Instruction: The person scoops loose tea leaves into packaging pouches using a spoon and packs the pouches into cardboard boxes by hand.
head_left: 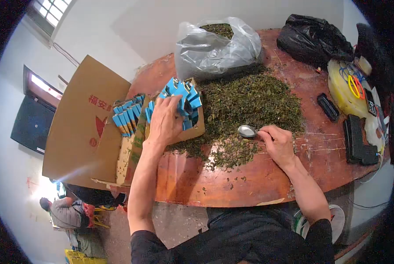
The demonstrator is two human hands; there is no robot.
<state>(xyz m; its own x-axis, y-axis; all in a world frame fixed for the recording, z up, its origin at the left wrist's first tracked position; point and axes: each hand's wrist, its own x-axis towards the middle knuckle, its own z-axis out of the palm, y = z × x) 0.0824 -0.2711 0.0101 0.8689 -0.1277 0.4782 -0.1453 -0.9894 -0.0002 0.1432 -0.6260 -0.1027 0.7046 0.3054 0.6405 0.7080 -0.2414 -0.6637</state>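
My left hand [163,121] reaches over a small cardboard box [196,132] crowded with blue packets [190,91]. Its fingers curl round one of these blue packets, and the palm hides part of the box. In my right hand [277,143] is the handle of a metal spoon [246,131], pinched between thumb and fingers. The spoon's bowl sits at the near edge of a wide heap of dried green leaves [249,99], which look like tea. A thinner scatter of leaves lies just in front of it.
A large open carton [84,127] at the left holds more blue packets [128,115] in rows. Behind the heap stands a clear plastic bag [216,50] of leaves. A black bag [313,39], cables [355,86] and a black device [359,141] lie right. Another person [69,211] sits at far left.
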